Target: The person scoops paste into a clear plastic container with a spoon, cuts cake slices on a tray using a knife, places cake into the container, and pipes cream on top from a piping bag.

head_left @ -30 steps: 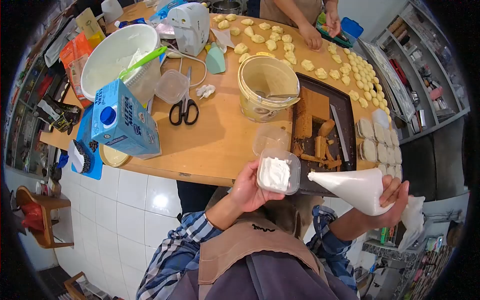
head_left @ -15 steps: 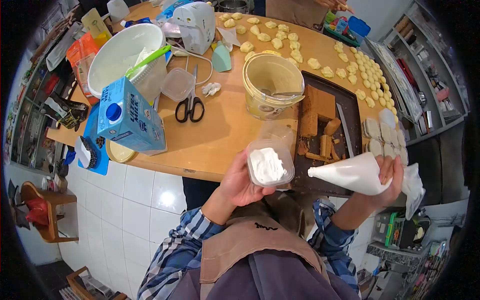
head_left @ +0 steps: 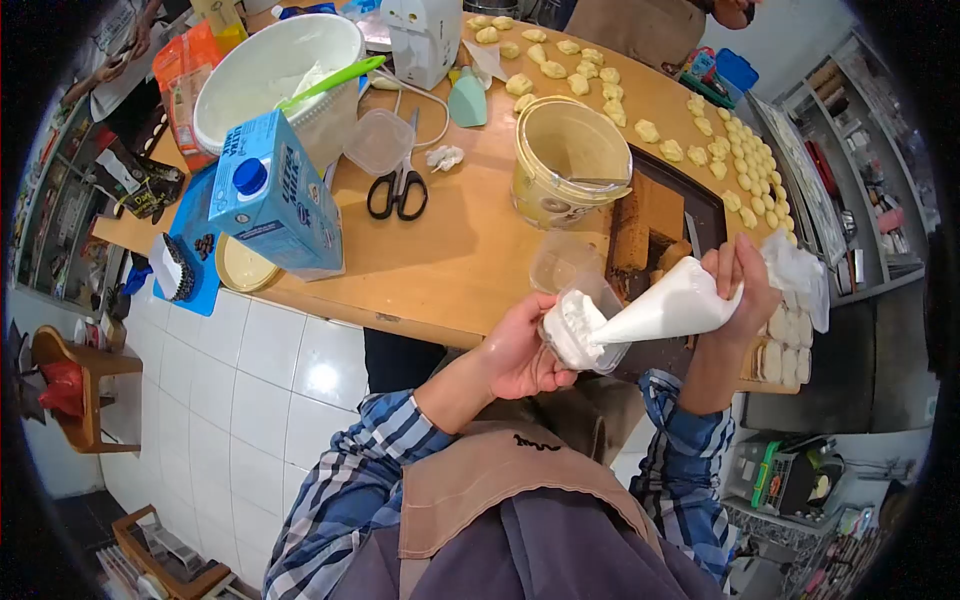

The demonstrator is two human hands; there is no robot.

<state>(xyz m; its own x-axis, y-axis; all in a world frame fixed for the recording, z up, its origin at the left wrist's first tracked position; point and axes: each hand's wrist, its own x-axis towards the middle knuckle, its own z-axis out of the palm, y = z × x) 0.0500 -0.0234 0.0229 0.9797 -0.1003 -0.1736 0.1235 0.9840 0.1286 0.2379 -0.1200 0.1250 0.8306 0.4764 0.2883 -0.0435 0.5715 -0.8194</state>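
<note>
In my left hand (head_left: 525, 350) is a small clear plastic tub (head_left: 612, 358) with white cream (head_left: 575, 330) inside, held over the table's front edge. My right hand (head_left: 745, 290) grips a full piping bag (head_left: 665, 305) near its top, the loose end hanging out to the right. The bag's tip points left and down and meets the cream in the tub. Behind the tub an empty clear tub (head_left: 565, 262) sits on the table. Brown cake pieces (head_left: 650, 225) lie on a dark tray (head_left: 702, 185), partly hidden by the bag and the bucket.
A cream-coloured bucket (head_left: 570, 150) stands behind the tubs. Leftward are black scissors (head_left: 398, 193), a blue milk carton (head_left: 275, 200) and a white bowl (head_left: 285, 75) with a green spatula (head_left: 335, 82). Dough pieces (head_left: 580, 85) cover the far side, near another person's apron (head_left: 635, 35).
My right hand has brought the piping bag left and up, and its tip now touches the cream. The left hand has shifted right and tilted the tub. The view has turned slightly.
</note>
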